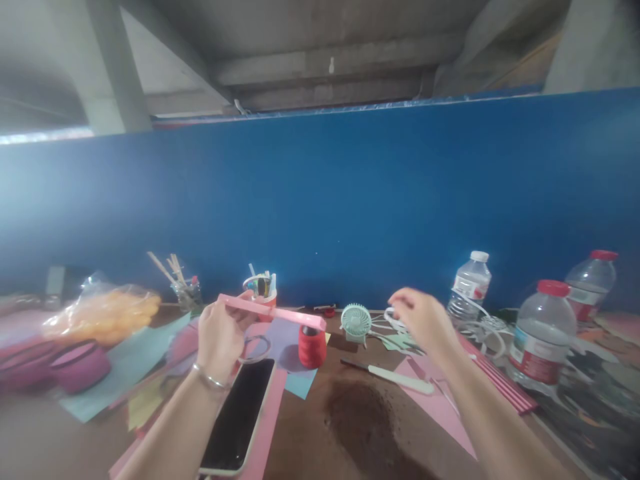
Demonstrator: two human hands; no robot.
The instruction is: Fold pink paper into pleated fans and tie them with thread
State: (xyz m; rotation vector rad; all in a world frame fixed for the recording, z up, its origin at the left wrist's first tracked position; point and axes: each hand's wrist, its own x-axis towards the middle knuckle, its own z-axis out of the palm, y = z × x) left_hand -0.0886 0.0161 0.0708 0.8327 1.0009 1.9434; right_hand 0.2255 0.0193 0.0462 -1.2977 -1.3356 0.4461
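Observation:
My left hand [220, 333], a bangle on its wrist, is closed on one end of a long pink paper strip [280, 311]. The strip juts out to the right, and its far end is over the top of a red thread spool [313, 348]. Further right, my right hand [420, 319] is raised off the table with its fingers pinched together. Whatever is between those fingers, if anything, is too small to see. A phone [237, 420] lies on pink paper beneath my left forearm. A small green fan [355, 321] stands between my hands.
A white-handled knife [400, 379] lies on the brown table [310, 440] near pink paper [440, 400]. Water bottles [540, 340] and white cables [483, 327] are at right. A tape roll [80, 365], a bag of orange pieces [105, 313] and a cup of pens [267, 297] are at left.

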